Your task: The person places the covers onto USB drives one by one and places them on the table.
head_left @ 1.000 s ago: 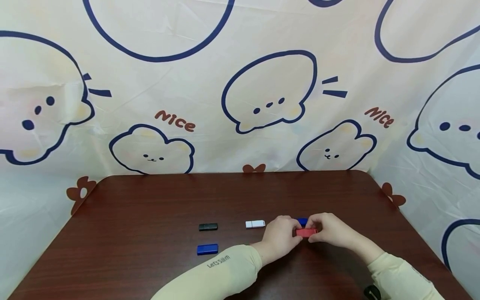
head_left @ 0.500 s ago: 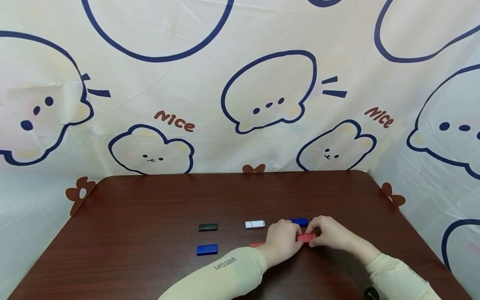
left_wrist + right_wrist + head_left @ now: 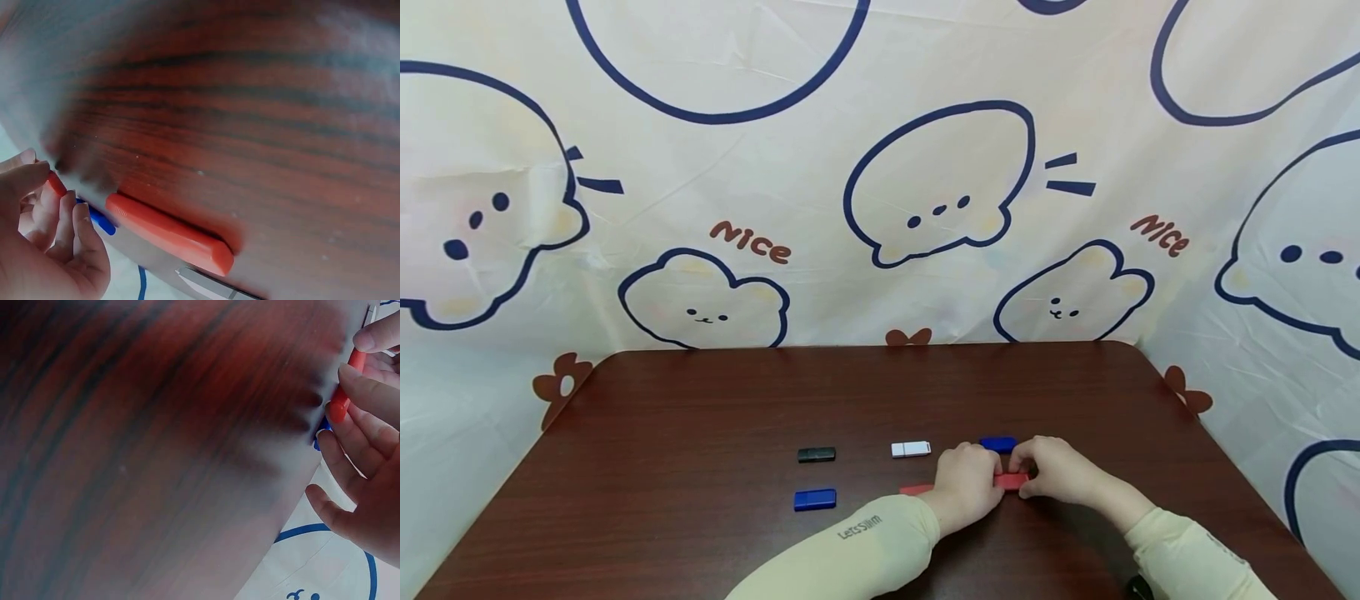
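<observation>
Between both hands is a red USB flash drive [image 3: 1012,482], low over the wooden table. My left hand [image 3: 964,483] pinches its left end between thumb and fingers. The right hand [image 3: 1060,473] pinches the other end, its fingertips curled in; the drive's rounded end [image 3: 339,411] shows between them in the right wrist view. Partly hidden behind my left wrist lies a second red flash drive [image 3: 915,490], seen whole in the left wrist view as a ribbed red stick [image 3: 169,234]. Just beyond the hands lies a blue flash drive [image 3: 997,445].
On the dark brown table [image 3: 700,400], a white flash drive [image 3: 911,449] lies left of the hands. Farther left are a black flash drive [image 3: 816,454] and, nearer me, another blue one [image 3: 815,499]. A cartoon-printed curtain [image 3: 820,192] hangs along the table's back and sides.
Both hands have drawn the red flash drive slightly toward me. More of the blue drive behind them shows, and the second red drive has come into view beside my left wrist.
</observation>
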{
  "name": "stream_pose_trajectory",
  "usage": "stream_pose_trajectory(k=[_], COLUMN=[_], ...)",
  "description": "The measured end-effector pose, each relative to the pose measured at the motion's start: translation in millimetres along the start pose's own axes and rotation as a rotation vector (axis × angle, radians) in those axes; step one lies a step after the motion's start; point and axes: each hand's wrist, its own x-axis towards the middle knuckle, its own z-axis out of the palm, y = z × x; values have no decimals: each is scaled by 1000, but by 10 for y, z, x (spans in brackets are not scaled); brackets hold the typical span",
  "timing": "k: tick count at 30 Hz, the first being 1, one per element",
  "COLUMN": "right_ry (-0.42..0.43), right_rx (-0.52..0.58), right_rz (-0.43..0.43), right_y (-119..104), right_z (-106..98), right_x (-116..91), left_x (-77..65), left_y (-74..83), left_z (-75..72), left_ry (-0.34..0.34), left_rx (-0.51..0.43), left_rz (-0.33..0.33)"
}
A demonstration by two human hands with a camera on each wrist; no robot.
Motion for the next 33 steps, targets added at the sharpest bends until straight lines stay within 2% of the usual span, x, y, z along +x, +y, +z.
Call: stream_pose_trajectory(k=[12,22,33], right_ry=[56,38,22], right_rx=[-56,-33,-6], right_rz=[19,-3,17], right_y=[9,76,56], right_z=[40,55,41], right_x=[2,11,0], left_x=[24,-16,-22], left_y=[0,16,15], left_z=[33,39,45], left_ry=[-6,3,7], left_rx=[15,-13,-11], left_rz=[-8,-27,-24])
